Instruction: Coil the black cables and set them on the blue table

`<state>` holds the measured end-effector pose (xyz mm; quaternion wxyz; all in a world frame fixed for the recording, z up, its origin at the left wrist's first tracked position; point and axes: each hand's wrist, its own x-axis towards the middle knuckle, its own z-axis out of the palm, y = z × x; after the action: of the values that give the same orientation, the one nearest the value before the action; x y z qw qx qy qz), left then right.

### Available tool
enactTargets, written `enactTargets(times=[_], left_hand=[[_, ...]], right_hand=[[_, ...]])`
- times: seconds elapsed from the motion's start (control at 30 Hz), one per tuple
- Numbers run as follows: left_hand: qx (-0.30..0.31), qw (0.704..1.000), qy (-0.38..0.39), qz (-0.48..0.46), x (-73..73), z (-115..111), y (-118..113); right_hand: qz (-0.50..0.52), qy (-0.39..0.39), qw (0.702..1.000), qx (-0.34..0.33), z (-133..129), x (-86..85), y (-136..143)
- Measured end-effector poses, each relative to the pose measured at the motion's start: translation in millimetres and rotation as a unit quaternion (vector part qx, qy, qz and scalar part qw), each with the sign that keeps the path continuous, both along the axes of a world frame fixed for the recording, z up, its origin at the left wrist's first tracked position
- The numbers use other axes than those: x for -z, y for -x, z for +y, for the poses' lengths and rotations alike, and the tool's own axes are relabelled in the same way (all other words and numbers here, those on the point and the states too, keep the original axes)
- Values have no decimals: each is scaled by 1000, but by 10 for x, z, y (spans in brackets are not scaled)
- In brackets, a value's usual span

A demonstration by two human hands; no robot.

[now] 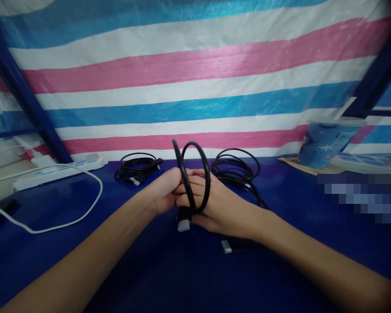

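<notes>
A black cable (208, 177) is clamped in the right hand (211, 202), loops raised before its fingers. The left hand (165, 187) is held alongside; whether it is closed cannot be told. Beyond the left hand, a coiled cord (137, 164) is seen.

No txt legible; blue cup (322, 143) has blurry marks (342, 140), poss. lettering.

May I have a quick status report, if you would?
Left hand and right hand together, holding looped cable. Left coil beyond; right coil partly behind right hand.
</notes>
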<state>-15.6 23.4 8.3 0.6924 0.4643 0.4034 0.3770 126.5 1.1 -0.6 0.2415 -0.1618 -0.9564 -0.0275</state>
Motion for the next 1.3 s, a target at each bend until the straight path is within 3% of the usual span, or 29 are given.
enactTargets(times=[0.13, 0.3, 0.37, 0.47, 0.57, 0.63, 0.8, 0.97, 1.1, 1.2, 1.3], left_hand=[[-71, 995, -61, -16, -20, 18, -11], [-174, 967, -183, -29, -111, 22, 23], [-180, 932, -311, 41, -127, -2, 49], [-151, 835, -499, 176, -122, -66, 88], [-124, 773, -564, 263, -101, -106, 118], [-115, 773, -548, 296, -93, -92, 126], [-149, 830, -440, 310, -112, 46, 124], [-185, 893, -326, 247, -106, 163, 153], [-184, 954, -184, 149, -96, 174, 210], [-161, 973, -120, 113, -96, 180, 249], [-138, 978, -104, 115, -87, 196, 268]], right_hand=[[123, 193, 973, -25, -123, -105, 45], [218, 482, 847, -52, -168, -141, 20], [221, 570, 790, -44, -136, -139, -17], [212, 666, 713, -53, -112, -161, -55], [214, 706, 673, -53, -139, -201, -43], [236, 704, 668, -41, -161, -221, -20], [301, 654, 694, -24, -155, -210, 1], [367, 557, 745, 1, -138, -183, -1], [390, 519, 761, 5, -164, -200, 45], [395, 494, 774, -1, -172, -218, 67], [408, 442, 797, 56, -151, -235, 45]])
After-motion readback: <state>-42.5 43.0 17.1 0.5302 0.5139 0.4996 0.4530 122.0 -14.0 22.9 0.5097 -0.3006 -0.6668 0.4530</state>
